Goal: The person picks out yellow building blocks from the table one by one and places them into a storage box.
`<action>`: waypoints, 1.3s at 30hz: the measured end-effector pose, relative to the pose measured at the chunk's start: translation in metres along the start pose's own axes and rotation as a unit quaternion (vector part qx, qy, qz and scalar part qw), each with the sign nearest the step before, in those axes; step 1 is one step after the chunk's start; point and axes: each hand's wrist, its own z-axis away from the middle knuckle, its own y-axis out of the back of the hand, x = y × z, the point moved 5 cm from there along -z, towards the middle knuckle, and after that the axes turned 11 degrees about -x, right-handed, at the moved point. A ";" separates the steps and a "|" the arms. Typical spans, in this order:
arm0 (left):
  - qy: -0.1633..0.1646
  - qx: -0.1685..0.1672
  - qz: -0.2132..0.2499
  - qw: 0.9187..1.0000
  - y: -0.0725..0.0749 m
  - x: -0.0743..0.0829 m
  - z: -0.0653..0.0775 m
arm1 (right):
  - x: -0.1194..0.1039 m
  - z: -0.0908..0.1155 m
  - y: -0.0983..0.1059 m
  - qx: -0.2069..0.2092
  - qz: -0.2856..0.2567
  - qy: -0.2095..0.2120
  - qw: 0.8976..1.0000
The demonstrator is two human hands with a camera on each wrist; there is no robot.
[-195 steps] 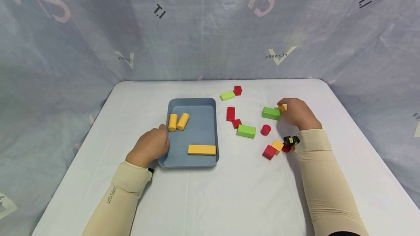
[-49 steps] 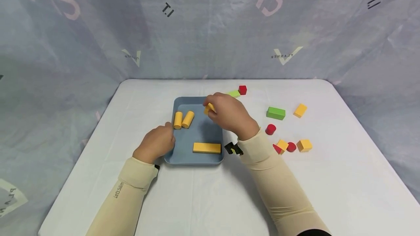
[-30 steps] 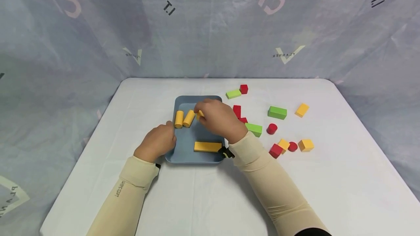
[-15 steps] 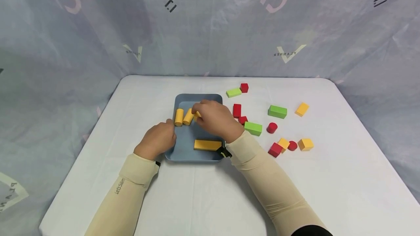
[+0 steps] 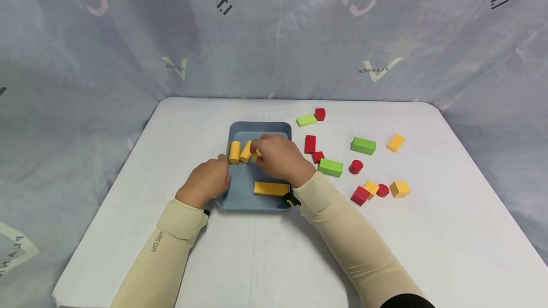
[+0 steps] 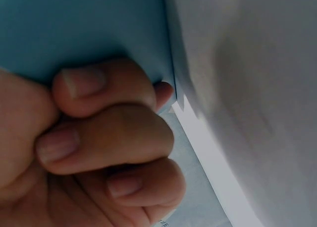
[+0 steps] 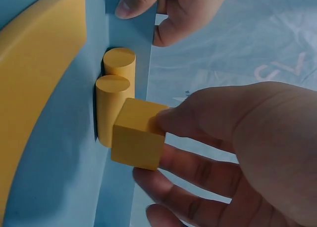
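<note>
My left hand [image 5: 204,182] grips the left wall of a blue-grey tray [image 5: 259,211], thumb on the inside, fingers curled outside. Over the tray's upper part, my right hand [image 5: 282,156] pinches a yellow block [image 7: 138,134] between thumb and fingers. In the right wrist view the block stands right against one of two yellow cylinders. Those cylinders, a left one [image 5: 234,152] and a right one [image 5: 246,151], lie side by side near the tray's left wall. A long yellow block [image 5: 271,188] lies in the tray's near right part, partly covered by the wrist strap.
Right of the tray lie a green block [image 5: 330,167], another green block [image 5: 363,145], a light green block [image 5: 306,120], several red pieces including a red cylinder [image 5: 356,166], and a yellow block [image 5: 396,142]. A yellow cube [image 5: 400,188] sits nearer me. A grey curtain [image 5: 274,32] hangs behind.
My right hand has come from the table's right side to the tray with the yellow block, then shifted left and slightly nearer, beside the cylinders. My left hand keeps hold of the tray.
</note>
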 end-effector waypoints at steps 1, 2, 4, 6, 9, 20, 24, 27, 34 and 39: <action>0.000 0.000 0.000 1.000 0.000 0.000 0.000 | 0.000 0.000 -0.001 -0.003 -0.003 0.001 1.000; 0.001 0.000 0.000 1.000 0.000 0.000 0.000 | 0.000 0.000 -0.002 -0.006 -0.007 0.001 1.000; 0.003 -0.001 -0.001 1.000 -0.001 0.000 0.000 | 0.000 -0.001 -0.004 -0.010 -0.011 0.002 1.000; 0.003 -0.001 0.000 1.000 -0.002 0.000 0.000 | 0.001 -0.001 -0.005 -0.011 -0.013 0.001 1.000; 0.004 0.001 -0.002 1.000 -0.003 -0.001 -0.001 | 0.001 -0.001 -0.007 -0.012 -0.012 0.002 1.000; 0.003 0.001 -0.004 1.000 -0.003 -0.002 -0.001 | 0.001 -0.004 -0.003 -0.003 -0.005 0.001 1.000; 0.005 -0.002 0.004 1.000 -0.003 -0.002 0.000 | -0.001 -0.008 -0.008 0.002 0.019 0.000 1.000; 0.004 -0.002 0.004 1.000 -0.003 -0.001 0.000 | -0.001 -0.011 -0.015 0.001 0.025 0.005 1.000; -0.001 0.003 -0.006 1.000 -0.001 0.000 -0.001 | 0.001 -0.012 -0.019 0.001 0.009 0.007 1.000; 0.000 0.003 -0.008 1.000 -0.001 0.000 -0.001 | 0.002 -0.013 -0.022 -0.003 0.008 0.004 1.000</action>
